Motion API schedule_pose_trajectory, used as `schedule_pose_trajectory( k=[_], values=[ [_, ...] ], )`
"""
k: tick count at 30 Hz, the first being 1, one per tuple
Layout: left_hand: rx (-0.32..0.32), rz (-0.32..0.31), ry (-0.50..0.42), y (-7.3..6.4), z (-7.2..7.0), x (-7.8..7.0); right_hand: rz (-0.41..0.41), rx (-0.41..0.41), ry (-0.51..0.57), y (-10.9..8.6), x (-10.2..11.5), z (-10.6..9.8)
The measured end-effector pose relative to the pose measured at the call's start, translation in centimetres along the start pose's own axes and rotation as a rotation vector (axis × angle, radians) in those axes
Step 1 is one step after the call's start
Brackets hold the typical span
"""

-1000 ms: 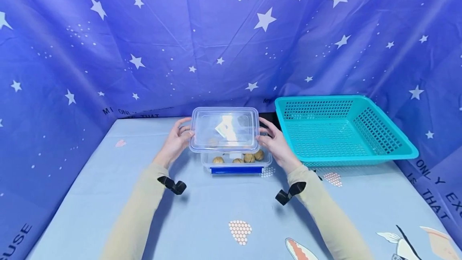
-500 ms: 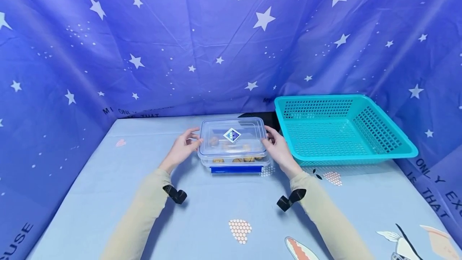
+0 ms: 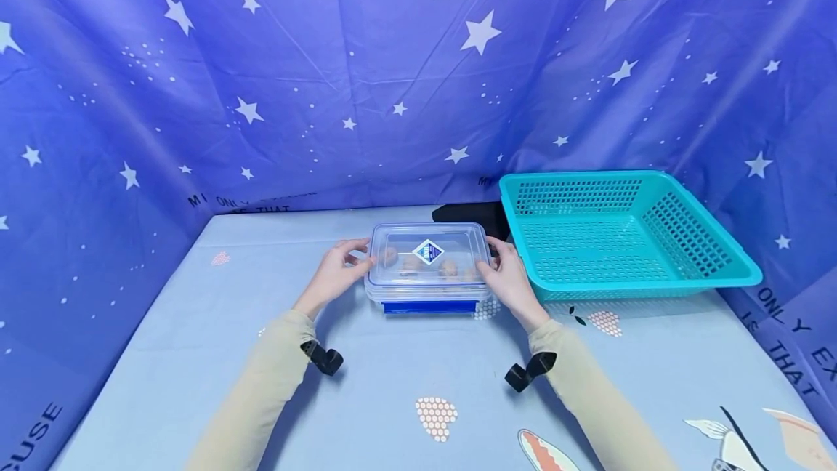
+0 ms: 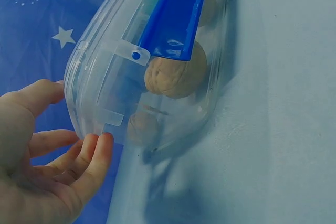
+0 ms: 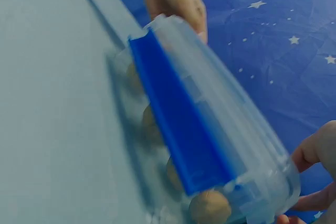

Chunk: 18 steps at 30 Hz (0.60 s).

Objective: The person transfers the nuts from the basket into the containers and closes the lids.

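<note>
A clear plastic food box (image 3: 374, 295) with a blue front latch (image 3: 429, 307) stands on the table. Its transparent lid (image 3: 451, 238), with a diamond label, lies over the top. Through the wall in the left wrist view I see a walnut (image 4: 178, 74); several lie inside. My left hand (image 3: 333, 275) holds the lid's left edge between thumb and fingers, its fingertips also against the box's side in the left wrist view. My right hand (image 3: 513, 278) grips the lid's right edge the same way. In the right wrist view the latch (image 5: 181, 114) hangs down at the front.
A turquoise plastic basket (image 3: 543, 286) with perforated walls stands right of the box, close to my right hand. A black flat object (image 3: 467, 214) lies behind the box. Starry blue cloth (image 3: 294, 93) hangs around the back and sides of the table.
The lid has come down and slightly right, from above the box onto its rim. Both hands have moved with it, and the walnuts now show through the lid.
</note>
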State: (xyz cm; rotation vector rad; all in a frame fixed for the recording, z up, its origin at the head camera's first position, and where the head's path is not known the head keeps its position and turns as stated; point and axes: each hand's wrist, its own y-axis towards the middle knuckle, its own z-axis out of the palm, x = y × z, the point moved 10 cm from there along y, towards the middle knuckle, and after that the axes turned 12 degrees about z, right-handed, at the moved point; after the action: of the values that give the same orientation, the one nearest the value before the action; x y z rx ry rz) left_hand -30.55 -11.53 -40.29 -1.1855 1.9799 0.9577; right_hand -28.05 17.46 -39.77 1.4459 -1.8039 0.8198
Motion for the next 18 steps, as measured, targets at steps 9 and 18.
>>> schedule_pose_trajectory(
  k=[9, 18],
  values=[
    [-0.016, -0.002, -0.018, -0.11, -0.15, 0.09, -0.018, -0.010, 0.009, -0.26, -0.10, 0.01],
    [-0.015, 0.009, -0.054, -0.61, -0.07, -0.33, -0.051, -0.037, 0.008, -0.88, 0.09, -0.33]
  ],
)
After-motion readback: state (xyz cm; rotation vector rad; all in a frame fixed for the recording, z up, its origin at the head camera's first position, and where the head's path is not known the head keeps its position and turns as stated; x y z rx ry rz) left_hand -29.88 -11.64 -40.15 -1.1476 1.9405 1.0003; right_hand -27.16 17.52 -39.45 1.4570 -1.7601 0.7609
